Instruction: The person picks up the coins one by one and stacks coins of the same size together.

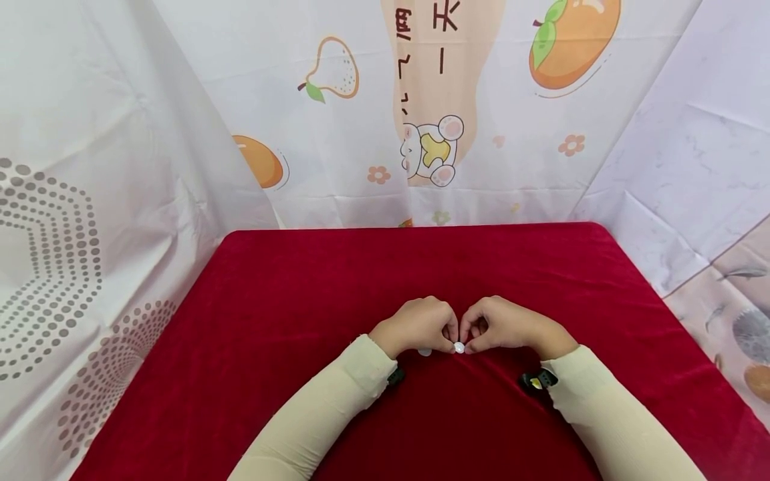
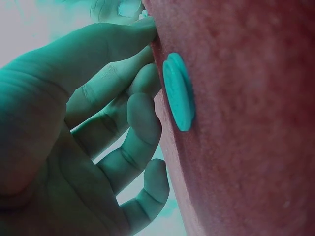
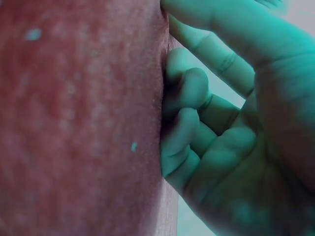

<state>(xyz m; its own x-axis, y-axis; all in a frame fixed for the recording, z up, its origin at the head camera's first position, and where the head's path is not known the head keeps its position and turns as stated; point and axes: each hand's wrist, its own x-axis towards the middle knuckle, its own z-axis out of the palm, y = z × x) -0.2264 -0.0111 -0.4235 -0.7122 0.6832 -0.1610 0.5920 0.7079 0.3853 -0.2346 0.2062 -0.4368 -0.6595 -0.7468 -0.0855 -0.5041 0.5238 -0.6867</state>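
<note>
A small white disc, bright and round, sits between the fingertips of both hands, low over the red cloth. My left hand pinches its left edge with thumb and index finger; the other fingers are loosely bent. From the other side, my right hand pinches it too, its remaining fingers curled in at the cloth. Beside the left hand lies a second pale disc, which looks two-layered at its edge; in the head view the left hand partly covers it. The right wrist view cuts off the pinching fingertips.
Red velvety cloth covers the table, with slight creases to the right. Two tiny pale specks lie on it in the right wrist view. Printed white curtains hang behind and at both sides. Dark wrist cameras sit under the sleeves.
</note>
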